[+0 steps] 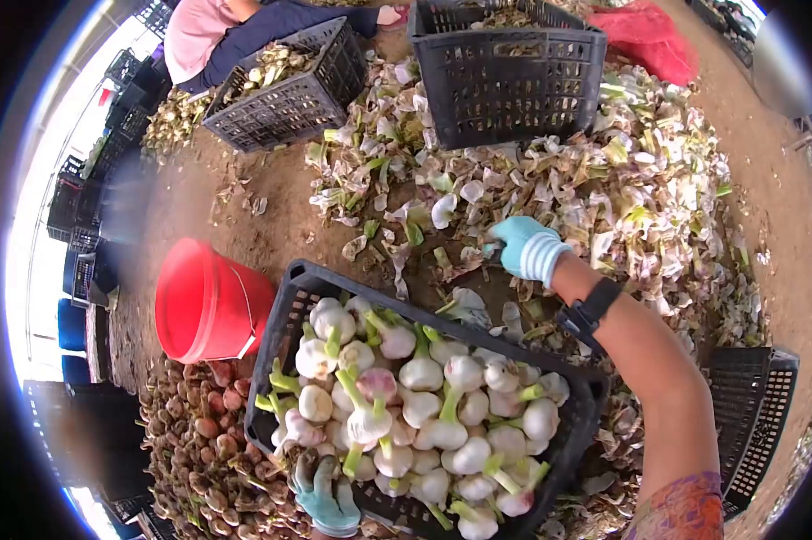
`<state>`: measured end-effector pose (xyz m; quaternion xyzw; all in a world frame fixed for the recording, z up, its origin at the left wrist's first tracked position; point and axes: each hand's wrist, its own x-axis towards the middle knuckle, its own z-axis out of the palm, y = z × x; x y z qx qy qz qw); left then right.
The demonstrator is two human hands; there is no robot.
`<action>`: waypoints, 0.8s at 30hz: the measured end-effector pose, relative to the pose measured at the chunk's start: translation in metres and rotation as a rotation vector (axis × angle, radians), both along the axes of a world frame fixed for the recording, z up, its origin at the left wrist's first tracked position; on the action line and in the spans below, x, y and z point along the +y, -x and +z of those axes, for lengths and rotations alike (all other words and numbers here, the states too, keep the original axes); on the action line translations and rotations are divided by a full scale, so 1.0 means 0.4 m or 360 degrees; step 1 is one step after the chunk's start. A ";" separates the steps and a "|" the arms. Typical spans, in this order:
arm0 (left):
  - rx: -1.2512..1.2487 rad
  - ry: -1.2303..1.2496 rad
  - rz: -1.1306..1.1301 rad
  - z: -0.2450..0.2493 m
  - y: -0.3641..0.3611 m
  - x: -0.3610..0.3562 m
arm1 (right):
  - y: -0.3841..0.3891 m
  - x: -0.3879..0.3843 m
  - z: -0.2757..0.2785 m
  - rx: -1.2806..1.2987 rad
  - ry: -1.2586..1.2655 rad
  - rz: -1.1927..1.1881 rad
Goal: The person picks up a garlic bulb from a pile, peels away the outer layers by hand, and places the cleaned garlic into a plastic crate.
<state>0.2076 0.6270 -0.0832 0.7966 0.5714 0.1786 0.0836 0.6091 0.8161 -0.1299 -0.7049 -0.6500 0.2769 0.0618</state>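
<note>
Whole garlic bulbs (421, 407) with trimmed green stalks fill a black plastic crate (289, 301) in front of me. My left hand (323, 495), in a pale blue glove with dirt-darkened fingertips, is at the crate's lower left side, next to the bulbs. Its fingers are somewhat apart, and I see nothing held in them. Beyond the crate, my right hand (525, 247) wears a similar glove and is low over the loose garlic skins (640, 193). Those fingers are curled, and whatever they may hold is hidden.
A red bucket (210, 301) stands left of the crate, above a heap of brownish-red bulbs (208, 441). Two black crates (514, 85) (284, 108) stand farther back, near a red mesh bag (649, 40) and a seated person (199, 36). Another crate (753, 414) is at right.
</note>
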 end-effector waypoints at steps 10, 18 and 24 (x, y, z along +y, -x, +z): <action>0.0021 0.0149 0.0083 0.007 -0.008 -0.002 | 0.139 -0.002 -0.154 -0.0049 0.0332 0.0974; 0.0126 0.0101 -0.0104 0.020 -0.012 0.013 | 0.100 -0.063 -0.316 -0.0531 -0.0286 0.1050; 0.0218 0.0059 -0.0162 0.023 -0.022 0.013 | -0.159 -0.148 -0.333 -0.0787 -0.0326 0.0736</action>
